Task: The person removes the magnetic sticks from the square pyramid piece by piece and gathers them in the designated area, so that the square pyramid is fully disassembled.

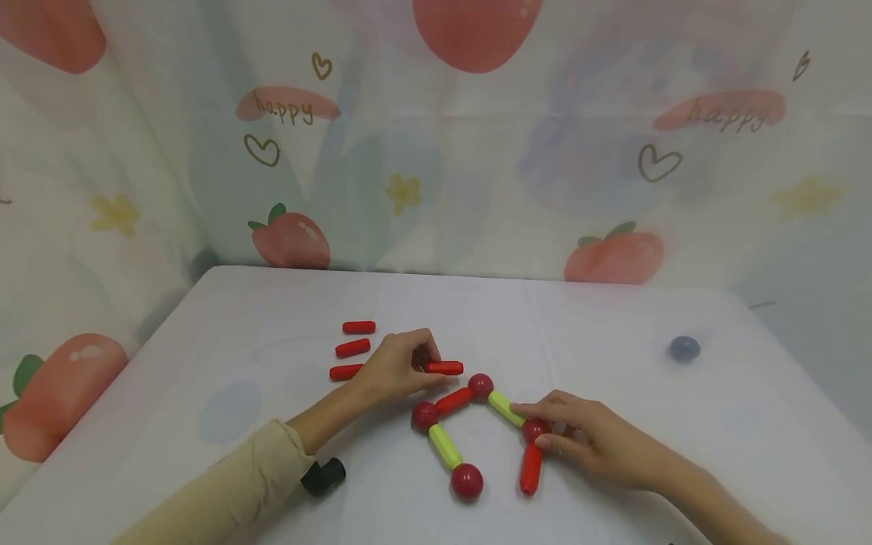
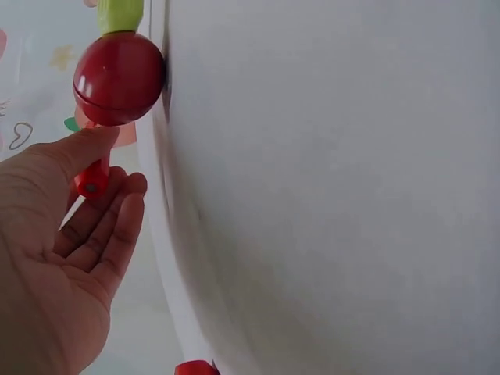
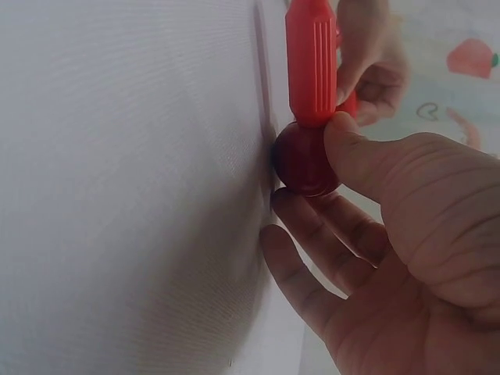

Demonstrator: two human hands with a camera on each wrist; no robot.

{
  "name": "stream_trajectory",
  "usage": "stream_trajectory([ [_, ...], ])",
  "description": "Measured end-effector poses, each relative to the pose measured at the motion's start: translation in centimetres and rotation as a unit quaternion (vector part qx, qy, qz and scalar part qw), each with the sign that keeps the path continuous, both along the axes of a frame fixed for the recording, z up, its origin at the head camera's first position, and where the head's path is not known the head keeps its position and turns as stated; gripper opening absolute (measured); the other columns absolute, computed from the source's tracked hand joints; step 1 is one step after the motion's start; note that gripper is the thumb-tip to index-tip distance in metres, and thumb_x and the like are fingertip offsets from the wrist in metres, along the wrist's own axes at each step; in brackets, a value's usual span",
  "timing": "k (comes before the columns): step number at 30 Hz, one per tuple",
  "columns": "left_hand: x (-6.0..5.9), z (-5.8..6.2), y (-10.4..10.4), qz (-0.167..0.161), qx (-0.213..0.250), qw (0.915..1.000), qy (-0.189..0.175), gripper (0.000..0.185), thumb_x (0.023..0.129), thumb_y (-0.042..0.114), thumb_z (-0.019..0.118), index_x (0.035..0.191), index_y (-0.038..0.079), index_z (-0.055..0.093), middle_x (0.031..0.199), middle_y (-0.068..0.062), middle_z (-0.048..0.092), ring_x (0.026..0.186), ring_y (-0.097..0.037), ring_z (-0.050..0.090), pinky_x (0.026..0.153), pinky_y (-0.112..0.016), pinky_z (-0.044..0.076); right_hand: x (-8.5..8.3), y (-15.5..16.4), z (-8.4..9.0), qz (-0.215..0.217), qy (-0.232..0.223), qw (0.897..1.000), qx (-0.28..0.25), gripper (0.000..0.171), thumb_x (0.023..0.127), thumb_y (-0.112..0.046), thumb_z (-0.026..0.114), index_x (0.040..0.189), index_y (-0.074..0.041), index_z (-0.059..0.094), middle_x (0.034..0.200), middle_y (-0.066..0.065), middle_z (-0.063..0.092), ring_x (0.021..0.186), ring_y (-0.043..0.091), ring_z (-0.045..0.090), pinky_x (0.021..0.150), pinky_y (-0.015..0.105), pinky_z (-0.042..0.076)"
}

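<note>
My left hand (image 1: 402, 367) pinches a short red rod (image 1: 446, 368) between thumb and fingers, above the table and just behind a joined chain. This chain has dark red balls (image 1: 467, 482) linked by yellow-green rods (image 1: 445, 446) and red rods (image 1: 454, 401), bent into an open arch on the table. My right hand (image 1: 599, 439) grips the ball (image 1: 534, 430) at the chain's right bend, thumb on the near side. From that ball a red rod (image 1: 530, 471) points toward me, its near end free. In the right wrist view the ball (image 3: 303, 160) sits between thumb and fingertips.
Several loose red rods (image 1: 353, 347) lie to the left of my left hand, one partly hidden by it. A black cylindrical piece (image 1: 324, 477) lies by the left sleeve. Patterned cloth (image 1: 443, 189) hangs behind the white table (image 1: 579, 325).
</note>
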State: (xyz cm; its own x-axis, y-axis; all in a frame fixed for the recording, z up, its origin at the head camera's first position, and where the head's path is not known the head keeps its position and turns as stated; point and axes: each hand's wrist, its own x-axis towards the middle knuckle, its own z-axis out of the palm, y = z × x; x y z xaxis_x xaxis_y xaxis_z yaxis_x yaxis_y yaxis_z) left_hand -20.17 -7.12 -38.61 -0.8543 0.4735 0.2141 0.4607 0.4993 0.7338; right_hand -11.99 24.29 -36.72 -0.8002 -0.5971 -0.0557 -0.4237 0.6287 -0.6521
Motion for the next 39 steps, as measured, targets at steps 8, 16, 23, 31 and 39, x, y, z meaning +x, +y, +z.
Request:
stream_trajectory([
  [8,0.8,0.8,-1.2,-0.003,-0.016,0.9995,0.025,0.03,0.08,0.015,0.089,0.096,0.013,0.064,0.086,0.004,0.069,0.074,-0.007,0.062,0.069,-0.02,0.056,0.1,0.0,0.0,-0.003,0.003,1.0,-0.001,0.05,0.099,-0.041,0.065,0.146,-0.024,0.059,0.111,-0.011,0.06,0.093,0.005,0.055,0.074,0.021,0.053],
  [16,2.5,1.2,-5.4,0.011,-0.052,0.9976,0.044,0.029,0.079,0.017,0.089,0.093,0.016,0.064,0.079,0.01,0.064,0.068,-0.006,0.058,0.064,-0.022,0.054,0.2,0.0,-0.4,0.009,0.019,1.0,-0.015,0.049,0.1,-0.041,0.064,0.145,-0.022,0.059,0.111,-0.012,0.06,0.092,0.004,0.055,0.074,0.022,0.052],
  [23,3.2,1.1,-9.4,0.041,-0.071,0.9963,0.026,0.029,0.078,0.013,0.089,0.093,0.014,0.064,0.082,0.007,0.067,0.07,-0.009,0.058,0.064,-0.022,0.053,0.2,0.2,-0.6,0.016,0.044,0.999,-0.022,0.046,0.101,-0.039,0.063,0.144,-0.022,0.06,0.11,-0.013,0.061,0.091,0.003,0.056,0.074,0.022,0.052],
  [31,3.4,1.2,-11.0,0.072,-0.124,0.9896,0.011,0.031,0.077,0.019,0.091,0.09,0.013,0.063,0.076,0.008,0.062,0.067,-0.01,0.056,0.061,-0.022,0.052,0.3,0.1,-0.5,0.015,0.04,0.999,-0.023,0.048,0.101,-0.04,0.063,0.144,-0.021,0.06,0.11,-0.013,0.06,0.092,0.003,0.055,0.075,0.022,0.052],
  [39,3.5,1.3,-11.0,0.084,-0.173,0.9813,0.01,0.03,0.078,0.022,0.09,0.089,0.015,0.062,0.073,0.009,0.061,0.065,-0.008,0.054,0.06,-0.022,0.049,0.5,0.1,-0.5,0.01,0.04,0.999,-0.022,0.048,0.1,-0.041,0.064,0.144,-0.022,0.06,0.109,-0.013,0.06,0.091,0.003,0.055,0.074,0.022,0.052],
])
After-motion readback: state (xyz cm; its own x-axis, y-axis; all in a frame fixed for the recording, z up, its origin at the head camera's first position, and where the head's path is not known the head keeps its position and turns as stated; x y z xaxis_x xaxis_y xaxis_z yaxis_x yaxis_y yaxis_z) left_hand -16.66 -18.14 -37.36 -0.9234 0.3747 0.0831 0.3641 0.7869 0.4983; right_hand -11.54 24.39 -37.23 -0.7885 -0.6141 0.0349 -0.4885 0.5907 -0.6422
